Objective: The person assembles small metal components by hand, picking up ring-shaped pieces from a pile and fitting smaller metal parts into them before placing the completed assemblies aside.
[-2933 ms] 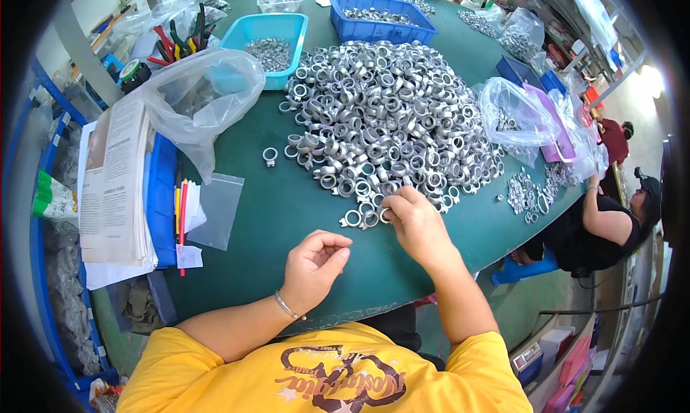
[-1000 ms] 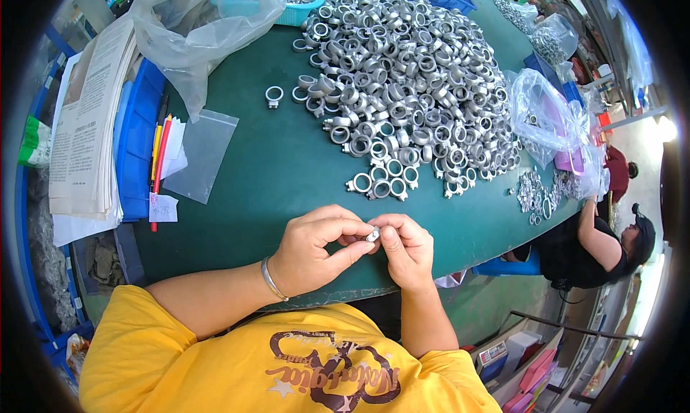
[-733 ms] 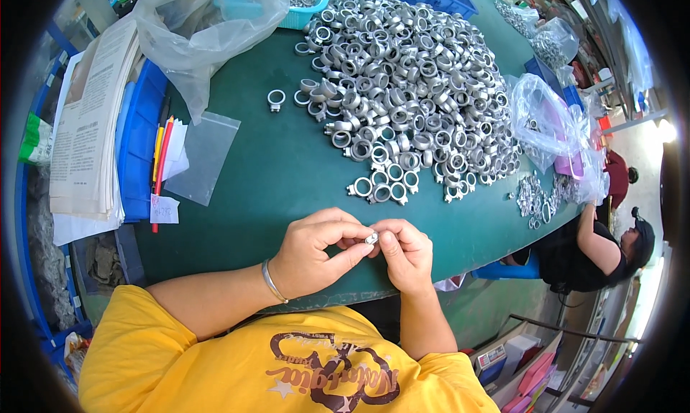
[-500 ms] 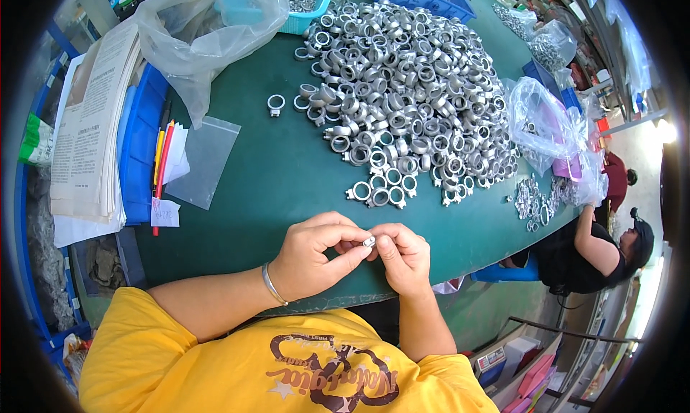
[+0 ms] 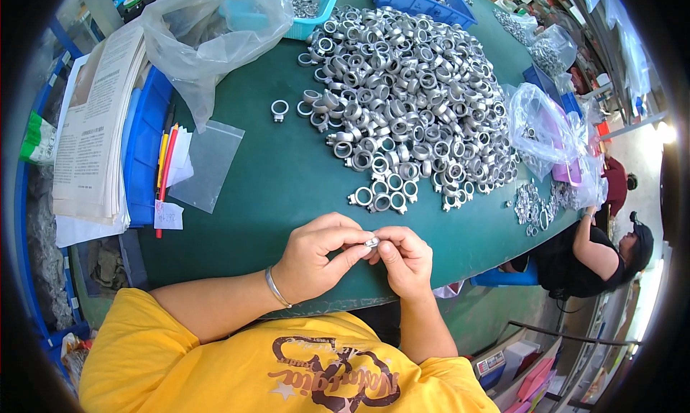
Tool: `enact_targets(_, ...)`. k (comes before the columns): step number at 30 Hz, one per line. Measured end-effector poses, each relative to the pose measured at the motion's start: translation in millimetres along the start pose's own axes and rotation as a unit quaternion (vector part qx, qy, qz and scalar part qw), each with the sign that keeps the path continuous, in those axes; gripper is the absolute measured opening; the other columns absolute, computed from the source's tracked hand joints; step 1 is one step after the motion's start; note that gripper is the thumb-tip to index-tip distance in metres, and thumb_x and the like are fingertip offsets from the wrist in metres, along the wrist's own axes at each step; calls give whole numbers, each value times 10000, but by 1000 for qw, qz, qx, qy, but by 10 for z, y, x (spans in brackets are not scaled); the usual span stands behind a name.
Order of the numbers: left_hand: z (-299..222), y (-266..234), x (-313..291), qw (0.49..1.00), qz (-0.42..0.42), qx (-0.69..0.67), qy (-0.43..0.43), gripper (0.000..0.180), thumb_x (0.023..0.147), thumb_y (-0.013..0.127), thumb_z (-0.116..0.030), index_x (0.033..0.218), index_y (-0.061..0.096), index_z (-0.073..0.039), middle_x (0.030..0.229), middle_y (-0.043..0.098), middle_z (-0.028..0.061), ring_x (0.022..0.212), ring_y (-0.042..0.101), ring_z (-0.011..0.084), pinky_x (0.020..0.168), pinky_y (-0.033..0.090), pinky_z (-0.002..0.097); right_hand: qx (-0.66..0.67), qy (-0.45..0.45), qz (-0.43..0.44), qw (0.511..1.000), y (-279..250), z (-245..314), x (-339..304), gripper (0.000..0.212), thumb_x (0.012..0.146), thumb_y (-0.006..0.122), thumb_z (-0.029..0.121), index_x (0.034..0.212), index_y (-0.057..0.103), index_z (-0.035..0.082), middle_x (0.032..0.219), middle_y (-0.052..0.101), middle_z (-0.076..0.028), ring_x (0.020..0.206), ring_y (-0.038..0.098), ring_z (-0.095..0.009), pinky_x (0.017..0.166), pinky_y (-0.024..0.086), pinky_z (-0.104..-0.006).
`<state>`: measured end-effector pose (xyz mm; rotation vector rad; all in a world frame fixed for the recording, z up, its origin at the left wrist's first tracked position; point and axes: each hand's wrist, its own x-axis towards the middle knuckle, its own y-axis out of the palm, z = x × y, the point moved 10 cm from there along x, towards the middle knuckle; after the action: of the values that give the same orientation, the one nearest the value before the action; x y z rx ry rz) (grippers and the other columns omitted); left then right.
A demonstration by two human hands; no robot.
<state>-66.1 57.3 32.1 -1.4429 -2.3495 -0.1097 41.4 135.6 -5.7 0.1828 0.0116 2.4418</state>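
Note:
Between my fingertips is a small silvery metal part (image 5: 371, 242), mostly covered by the fingers. My left hand (image 5: 321, 257) pinches it from the left between thumb and index finger. From the other side my right hand (image 5: 405, 260) closes on it too, thumb and fingers pressed together. Both hands are just above the near edge of the green table (image 5: 244, 248). Beyond them lies a large heap of grey metal ring clamps (image 5: 410, 97), several of them grouped at its near edge. One lone ring clamp (image 5: 279, 110) rests apart, left of the heap.
At left are a blue tray with newspapers (image 5: 97, 132), pencils (image 5: 167, 165) and a clear zip bag (image 5: 208, 165). A plastic bag (image 5: 208, 50) and a turquoise basket (image 5: 327, 14) stand farther back. At right, a person in black (image 5: 586, 262) sits by a bag-lined pink container (image 5: 566, 172).
Both hands stay together around the small metal part, with only slight finger movement. The whole view has shifted slightly.

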Motion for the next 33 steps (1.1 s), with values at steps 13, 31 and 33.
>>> enact_targets(13,92,-35,-4,999,-19,-27,-23,183,750,623,89,921,612,26,963,564,109,814,588,155,695,492,226,11,88,-73,993,-364,-71,142,46,832,607,19,831,585,-22,1018,561,-112,730,592,-121,566,502,-226)
enact_targets(31,181,-48,-24,993,-34,-104,-50,143,808,543,95,935,583,42,960,537,95,787,582,135,710,500,220,-400,89,-77,909,-742,240,477,130,780,640,151,808,645,25,729,637,-108,640,612,-192,598,485,-310)
enact_targets(33,167,-30,-13,993,-26,-104,-46,140,808,543,96,933,583,45,959,538,96,784,583,135,704,498,219,-503,68,-98,856,-554,242,391,165,771,649,210,756,641,45,726,614,-118,641,602,-286,598,486,-366)
